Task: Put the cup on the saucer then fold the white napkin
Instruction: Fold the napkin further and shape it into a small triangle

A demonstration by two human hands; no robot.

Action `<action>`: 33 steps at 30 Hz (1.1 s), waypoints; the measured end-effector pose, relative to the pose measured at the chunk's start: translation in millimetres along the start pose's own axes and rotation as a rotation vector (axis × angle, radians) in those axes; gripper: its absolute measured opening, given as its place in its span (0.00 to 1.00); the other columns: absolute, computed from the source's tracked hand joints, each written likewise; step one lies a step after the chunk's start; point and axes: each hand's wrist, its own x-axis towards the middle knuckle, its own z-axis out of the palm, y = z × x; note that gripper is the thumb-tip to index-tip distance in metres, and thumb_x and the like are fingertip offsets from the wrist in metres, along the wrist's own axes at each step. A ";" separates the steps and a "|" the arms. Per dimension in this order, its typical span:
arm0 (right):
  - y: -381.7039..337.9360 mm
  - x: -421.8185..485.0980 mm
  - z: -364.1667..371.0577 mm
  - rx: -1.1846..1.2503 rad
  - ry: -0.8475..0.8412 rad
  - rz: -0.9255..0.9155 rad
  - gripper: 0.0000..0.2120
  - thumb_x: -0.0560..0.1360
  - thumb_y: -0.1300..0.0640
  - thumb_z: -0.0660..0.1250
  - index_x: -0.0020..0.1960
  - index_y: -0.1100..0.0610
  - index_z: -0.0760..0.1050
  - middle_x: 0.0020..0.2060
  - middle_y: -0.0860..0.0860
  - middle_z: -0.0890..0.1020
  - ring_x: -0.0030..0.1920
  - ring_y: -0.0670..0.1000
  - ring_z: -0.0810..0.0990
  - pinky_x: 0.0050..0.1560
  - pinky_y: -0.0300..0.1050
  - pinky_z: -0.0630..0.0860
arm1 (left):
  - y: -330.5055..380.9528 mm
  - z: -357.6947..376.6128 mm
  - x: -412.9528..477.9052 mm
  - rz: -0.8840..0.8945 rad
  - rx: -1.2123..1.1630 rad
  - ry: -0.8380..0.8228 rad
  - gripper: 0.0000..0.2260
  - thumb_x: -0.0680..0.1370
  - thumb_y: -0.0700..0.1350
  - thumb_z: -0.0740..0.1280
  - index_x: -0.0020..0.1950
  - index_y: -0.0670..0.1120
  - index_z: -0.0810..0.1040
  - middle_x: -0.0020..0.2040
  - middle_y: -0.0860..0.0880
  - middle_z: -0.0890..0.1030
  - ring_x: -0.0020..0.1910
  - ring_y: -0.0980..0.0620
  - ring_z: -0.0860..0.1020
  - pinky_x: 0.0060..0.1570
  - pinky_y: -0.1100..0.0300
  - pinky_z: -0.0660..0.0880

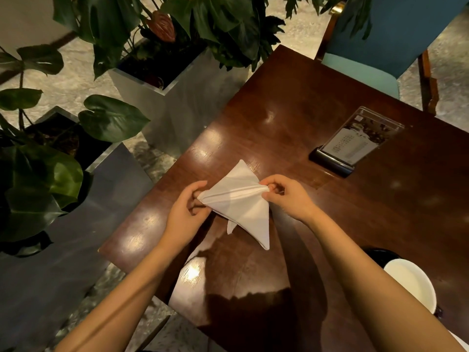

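The white napkin [238, 201] is folded into a pointed, kite-like shape and held just above the dark wooden table [317, 110]. My left hand [186, 209] pinches its left corner. My right hand [284, 194] pinches the right corner, where the cloth bunches into a ridge. One tip points away from me and a longer tip hangs toward me. At the lower right, partly behind my right forearm, is a white cup [411, 283] seen from above, resting on a dark saucer [380, 252] of which only an edge shows.
A clear menu stand [355, 141] on a black base stands on the table to the right. A teal chair [375, 59] is at the far side. Metal planters [177, 97] with large green leaves line the table's left edge.
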 end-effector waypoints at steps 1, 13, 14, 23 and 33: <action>0.2 0.2 0.1 0.010 0.004 0.007 0.10 0.73 0.66 0.68 0.52 0.55 0.78 0.38 0.51 0.73 0.36 0.45 0.70 0.37 0.27 0.70 | -1.2 -0.8 2.2 -0.042 -0.029 -0.023 0.23 0.72 0.29 0.67 0.61 0.49 0.72 0.51 0.49 0.78 0.45 0.58 0.79 0.48 0.61 0.78; 3.9 -4.4 14.2 0.037 -0.078 0.467 0.17 0.75 0.50 0.67 0.55 0.63 0.76 0.39 0.48 0.77 0.36 0.44 0.75 0.25 0.31 0.70 | -23.0 35.9 -14.4 -0.612 -0.204 0.065 0.11 0.80 0.41 0.61 0.59 0.38 0.74 0.53 0.39 0.78 0.47 0.46 0.78 0.36 0.65 0.79; 2.1 -4.1 14.3 0.040 -0.084 0.498 0.15 0.75 0.51 0.67 0.53 0.64 0.77 0.37 0.48 0.77 0.34 0.44 0.75 0.25 0.31 0.70 | -22.0 37.1 -15.4 -0.622 -0.197 0.073 0.11 0.80 0.40 0.61 0.60 0.37 0.74 0.53 0.39 0.79 0.47 0.45 0.78 0.36 0.65 0.79; 4.0 -7.4 14.2 0.608 -0.173 0.587 0.03 0.77 0.62 0.64 0.49 0.60 0.76 0.47 0.55 0.82 0.48 0.54 0.81 0.55 0.50 0.78 | -9.7 31.8 -20.1 -0.705 -0.458 -0.009 0.10 0.81 0.38 0.57 0.60 0.37 0.73 0.51 0.43 0.80 0.49 0.49 0.79 0.49 0.57 0.77; 8.0 -13.0 7.5 0.628 -0.177 0.490 0.03 0.77 0.61 0.63 0.47 0.58 0.76 0.44 0.53 0.83 0.45 0.51 0.81 0.51 0.46 0.79 | -8.8 30.2 -20.5 -0.729 -0.506 -0.107 0.10 0.81 0.43 0.58 0.61 0.48 0.73 0.52 0.48 0.78 0.53 0.47 0.78 0.53 0.53 0.75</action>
